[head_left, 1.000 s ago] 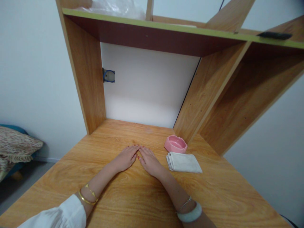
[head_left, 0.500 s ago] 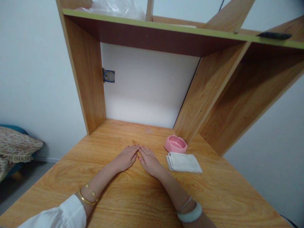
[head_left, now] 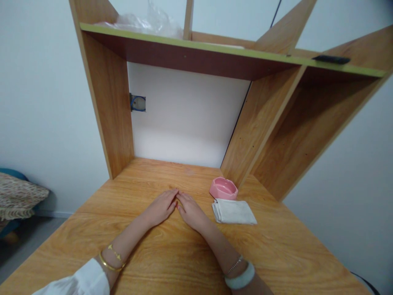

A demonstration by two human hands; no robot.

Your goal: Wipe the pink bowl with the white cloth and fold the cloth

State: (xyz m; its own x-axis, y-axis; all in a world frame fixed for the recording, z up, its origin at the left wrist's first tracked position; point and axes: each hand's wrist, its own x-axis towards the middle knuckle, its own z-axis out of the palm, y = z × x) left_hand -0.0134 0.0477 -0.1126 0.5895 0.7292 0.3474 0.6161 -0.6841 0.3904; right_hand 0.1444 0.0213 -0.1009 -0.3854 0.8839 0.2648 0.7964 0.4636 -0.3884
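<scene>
Palm down on the wooden desk (head_left: 166,262), my left hand (head_left: 161,207) lies flat with its fingers stretched forward and holds nothing. My right hand (head_left: 190,212) rests the same way beside it, also holding nothing. The fingertips of both hands meet in a point at the middle of the desk. To the right of my right hand lies a folded pale grey cloth (head_left: 235,211). Just behind the cloth, close against it, stands a pink angular ashtray (head_left: 221,191).
A wooden shelf unit (head_left: 107,123) rises from the back of the desk. On its upper shelf are a clear plastic bag (head_left: 147,24) and a dark flat object (head_left: 331,60). An uncovered wall box (head_left: 138,103) shows at the back left. A patterned throw (head_left: 21,196) hangs at the far left.
My view has tilted up slightly and shifted, so the shelf sits lower in it. My hands have drawn in a little, their fingers now more gently curved; the cloth and ashtray have not moved.
</scene>
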